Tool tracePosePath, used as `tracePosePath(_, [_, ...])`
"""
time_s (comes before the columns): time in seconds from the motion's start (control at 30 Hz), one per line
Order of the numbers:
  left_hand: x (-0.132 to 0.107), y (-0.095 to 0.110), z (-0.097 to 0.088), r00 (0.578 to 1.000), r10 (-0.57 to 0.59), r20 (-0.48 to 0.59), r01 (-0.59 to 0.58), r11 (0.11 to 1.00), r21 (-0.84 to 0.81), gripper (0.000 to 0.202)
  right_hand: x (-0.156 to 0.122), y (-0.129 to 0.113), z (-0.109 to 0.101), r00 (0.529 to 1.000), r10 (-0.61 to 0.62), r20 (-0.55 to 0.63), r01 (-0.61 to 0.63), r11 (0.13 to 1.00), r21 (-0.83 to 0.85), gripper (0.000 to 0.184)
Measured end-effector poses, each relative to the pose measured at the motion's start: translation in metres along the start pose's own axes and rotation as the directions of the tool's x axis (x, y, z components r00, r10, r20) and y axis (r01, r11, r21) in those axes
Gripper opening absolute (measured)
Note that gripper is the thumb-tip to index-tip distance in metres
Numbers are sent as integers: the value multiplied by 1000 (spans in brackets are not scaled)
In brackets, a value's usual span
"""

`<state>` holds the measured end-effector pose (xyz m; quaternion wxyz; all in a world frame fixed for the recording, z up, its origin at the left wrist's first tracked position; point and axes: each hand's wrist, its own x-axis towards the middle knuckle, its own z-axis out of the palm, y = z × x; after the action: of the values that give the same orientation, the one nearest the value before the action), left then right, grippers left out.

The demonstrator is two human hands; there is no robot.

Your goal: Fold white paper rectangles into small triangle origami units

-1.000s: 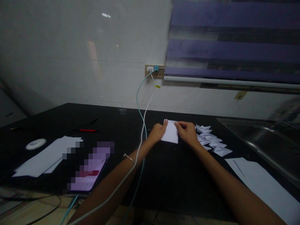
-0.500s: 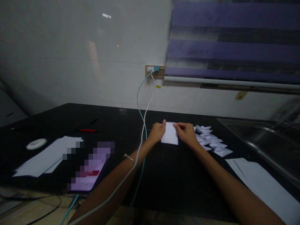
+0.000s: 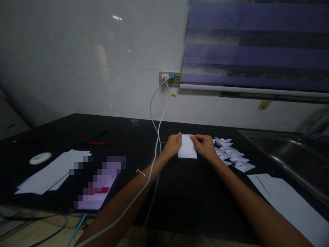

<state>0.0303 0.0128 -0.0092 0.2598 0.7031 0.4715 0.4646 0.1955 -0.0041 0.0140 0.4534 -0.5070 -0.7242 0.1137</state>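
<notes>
A small white rectangle of paper (image 3: 187, 148) is held upright-looking between my two hands over the dark countertop. My left hand (image 3: 173, 144) pinches its left edge, thumb on the near face. On the opposite side my right hand (image 3: 205, 145) grips the upper right edge between thumb and curled fingers. The fingers behind the sheet are hidden. Just right of my right hand stand several folded paper boats (image 3: 232, 154) in rows, some of them partly covered by that hand.
White paper sheets (image 3: 290, 206) lie at the right, by the metal sink (image 3: 288, 147). More sheets (image 3: 51, 171), a white round object (image 3: 40, 158), a red pen (image 3: 97, 143) and a phone (image 3: 100, 192) are on the left. Charging cables (image 3: 155, 151) from the wall socket (image 3: 170, 79) cross my left forearm.
The lower edge of the paper has shifted slightly to the right and sits straighter. Both hands keep their hold with hardly any movement.
</notes>
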Motion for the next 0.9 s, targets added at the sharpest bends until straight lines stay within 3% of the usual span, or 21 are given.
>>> tracePosePath(0.17, [1, -2, 0, 994, -103, -41, 103, 995, -11, 62, 0, 0, 0, 999, -9, 38, 7, 999, 47, 35])
tracePosePath(0.27, [2, -1, -1, 993, -115, -1, 114, 993, -35, 62, 0, 2, 0, 999, 1, 42, -5, 997, 81, 34])
tracePosePath(0.63, [0, 5, 0, 999, 18, 47, -14, 997, -81, 61, 2, 1, -2, 995, 89, 40, -95, 977, 191, 35])
tracePosePath(0.77, [-5, 7, -3, 981, 13, 191, 33, 971, -236, 59, 4, 5, -5, 989, 147, -18, -138, 959, 247, 36])
tracePosePath(0.9, [-10, 8, -6, 917, -10, 398, 99, 974, -205, 63, 7, 9, -6, 969, 236, -72, -206, 934, 292, 37])
